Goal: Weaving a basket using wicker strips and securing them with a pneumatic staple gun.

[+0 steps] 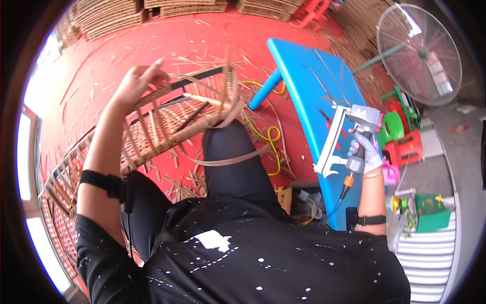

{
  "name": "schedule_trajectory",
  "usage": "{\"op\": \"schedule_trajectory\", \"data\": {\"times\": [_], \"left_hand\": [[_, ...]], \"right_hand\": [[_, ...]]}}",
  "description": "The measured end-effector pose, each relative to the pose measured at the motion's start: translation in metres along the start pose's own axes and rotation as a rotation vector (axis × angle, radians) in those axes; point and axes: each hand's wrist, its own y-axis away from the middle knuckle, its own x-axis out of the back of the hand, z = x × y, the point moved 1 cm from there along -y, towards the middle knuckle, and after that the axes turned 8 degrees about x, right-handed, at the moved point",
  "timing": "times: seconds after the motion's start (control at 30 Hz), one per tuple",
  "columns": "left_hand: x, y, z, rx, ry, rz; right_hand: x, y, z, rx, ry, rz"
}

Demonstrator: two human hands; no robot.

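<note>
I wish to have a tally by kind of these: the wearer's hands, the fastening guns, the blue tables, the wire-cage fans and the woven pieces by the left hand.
Hands: 2 (left hand, right hand)
Fastening gun: 1
Blue table: 1
Wire-cage fan: 1
Woven piece: 1
Total: 6

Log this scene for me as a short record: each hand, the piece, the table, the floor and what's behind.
Left hand: bare left hand at the frame's edge; exact grip unclear
Right hand: gloved right hand closed around the handle of a staple gun
Piece: woven frame, front left of the person
Table: blue table, on the right
Floor: red, with loose scraps and a yellow hose
Background: large fan, far right
</note>
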Motion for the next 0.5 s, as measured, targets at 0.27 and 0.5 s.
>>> {"op": "schedule_trajectory", "data": {"times": [0.27, 0.5], "left_hand": [[0.009, -0.007, -0.003, 0.080, 0.067, -0.071], [0.009, -0.011, -0.007, 0.082, 0.083, -0.095]], "right_hand": [[0.180, -0.005, 0.089, -0.170, -0.395, 0.114], [0.193, 0.004, 0.081, -0.154, 1.209, 0.600]]}}
